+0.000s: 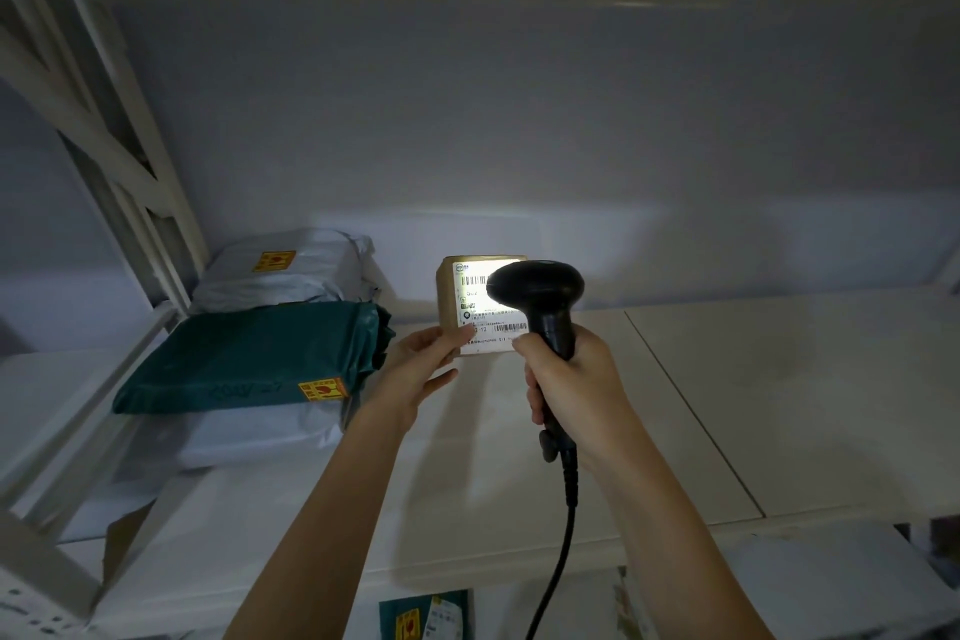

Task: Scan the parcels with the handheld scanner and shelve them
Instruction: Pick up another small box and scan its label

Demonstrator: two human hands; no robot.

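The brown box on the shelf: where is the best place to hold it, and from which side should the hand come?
Grip the brown box by its two side faces, coming from the left, where the left hand already touches its lower corner. It stands upright with the label facing out, and the scanner in the right hand covers its right part, so front and right are probably poor approaches.
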